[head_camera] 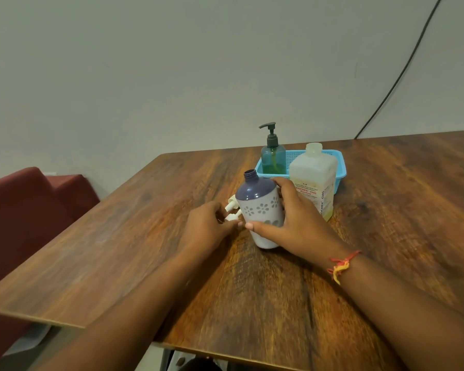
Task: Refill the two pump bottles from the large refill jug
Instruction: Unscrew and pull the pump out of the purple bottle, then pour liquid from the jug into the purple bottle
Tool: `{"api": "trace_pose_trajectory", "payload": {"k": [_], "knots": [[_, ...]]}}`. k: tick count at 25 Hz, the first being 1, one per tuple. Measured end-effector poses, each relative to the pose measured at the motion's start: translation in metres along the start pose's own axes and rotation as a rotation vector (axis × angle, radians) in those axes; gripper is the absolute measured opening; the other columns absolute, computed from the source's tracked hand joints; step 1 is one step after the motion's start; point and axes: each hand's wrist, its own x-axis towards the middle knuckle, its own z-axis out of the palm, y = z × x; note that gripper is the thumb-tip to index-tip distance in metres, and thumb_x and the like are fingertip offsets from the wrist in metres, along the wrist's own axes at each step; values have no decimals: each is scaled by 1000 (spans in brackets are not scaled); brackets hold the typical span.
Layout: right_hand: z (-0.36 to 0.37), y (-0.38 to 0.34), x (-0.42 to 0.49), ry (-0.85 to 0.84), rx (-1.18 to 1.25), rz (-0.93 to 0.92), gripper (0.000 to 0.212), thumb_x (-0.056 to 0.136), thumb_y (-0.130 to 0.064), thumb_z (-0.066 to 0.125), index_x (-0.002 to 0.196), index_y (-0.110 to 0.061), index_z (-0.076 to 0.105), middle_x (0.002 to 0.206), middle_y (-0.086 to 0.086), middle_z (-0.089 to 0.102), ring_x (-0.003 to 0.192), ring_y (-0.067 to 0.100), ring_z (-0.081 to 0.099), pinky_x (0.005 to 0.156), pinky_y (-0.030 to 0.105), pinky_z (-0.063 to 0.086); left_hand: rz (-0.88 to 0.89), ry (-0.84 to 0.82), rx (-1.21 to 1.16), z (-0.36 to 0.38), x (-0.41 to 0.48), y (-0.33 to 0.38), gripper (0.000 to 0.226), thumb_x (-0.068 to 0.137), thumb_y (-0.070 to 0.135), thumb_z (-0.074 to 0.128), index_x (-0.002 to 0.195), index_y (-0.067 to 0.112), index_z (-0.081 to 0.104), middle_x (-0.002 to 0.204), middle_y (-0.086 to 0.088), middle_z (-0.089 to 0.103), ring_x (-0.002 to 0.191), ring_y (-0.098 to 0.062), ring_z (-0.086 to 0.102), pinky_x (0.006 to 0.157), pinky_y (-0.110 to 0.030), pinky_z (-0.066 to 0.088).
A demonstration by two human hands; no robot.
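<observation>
A purple and white flowered bottle (261, 210) stands on the wooden table (252, 290) with its neck uncovered. My right hand (292, 220) wraps around its right side. A white pump head (232, 210) lies on the table just left of the bottle, and my left hand (206, 226) has its fingertips on it. The large translucent refill jug (315, 178), capped and holding a little yellowish liquid, stands behind my right hand. A green pump bottle (273, 156) with a dark pump stands in the blue basket (332, 162).
The blue basket sits at the back of the table near the wall. A red chair (32, 204) stands to the left of the table. A black cable (402, 73) runs down the wall at the right.
</observation>
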Motion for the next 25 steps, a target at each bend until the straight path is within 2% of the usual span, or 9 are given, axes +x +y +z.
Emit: {"api": "trace_pose_trajectory", "payload": {"k": [4,6,8,11,14,16,18,20,25], "knots": [[1,4,0,-18,-4,4,95,70,-66,80,143,-40,26,134,-21,46,111,-11,45,75,7,39,6,-9,75,3,4,-7,26,89,44,75,99,20,78,93,5,74,73,-1,60,57,-17,43],[2,6,0,-23,0,10,94,72,-63,82,144,-38,26,137,-18,46,116,-6,43,77,7,38,-1,-26,71,1,4,-4,29,92,42,72,104,17,79,98,3,76,75,-3,62,60,-20,48],[2,7,0,-23,5,16,94,72,-61,83,144,-38,26,139,-17,47,119,-5,42,79,6,37,2,44,43,-2,0,2,29,97,40,65,109,17,77,99,2,74,79,-6,62,66,-26,54],[2,8,1,-19,-8,24,101,70,-63,83,147,-36,23,143,-15,45,122,-3,40,83,6,33,98,169,-161,-11,-9,15,31,102,46,54,118,24,71,101,10,69,88,-4,63,68,-21,48],[4,9,1,-14,-21,27,109,68,-62,85,151,-38,17,144,-17,42,125,-1,40,86,6,31,190,-69,-447,-17,-14,35,58,90,62,60,136,26,57,125,12,64,112,-1,63,85,-21,57],[4,10,2,-18,-19,36,117,68,-58,87,155,-36,13,152,-12,40,134,6,42,98,13,34,215,-141,-516,-16,-14,46,73,83,60,68,143,24,49,135,13,60,121,-1,60,93,-22,56],[3,10,2,-10,-47,41,123,66,-59,87,157,-35,8,159,-8,36,141,9,37,103,18,30,226,-117,-530,-14,-12,52,73,83,49,78,144,23,49,138,9,60,123,-4,60,98,-28,56],[1,8,3,26,-68,19,125,65,-61,87,157,-36,7,159,-9,34,139,3,33,100,13,26,224,-91,-601,-12,-9,52,64,84,40,81,139,22,54,133,8,63,118,-6,63,96,-33,59],[-12,-5,-2,105,-101,-102,105,67,-71,77,152,-35,26,150,-13,40,129,-6,31,95,3,25,183,-81,-703,-7,-10,50,57,85,34,81,135,25,56,129,8,64,114,-7,65,87,-20,57]]}}
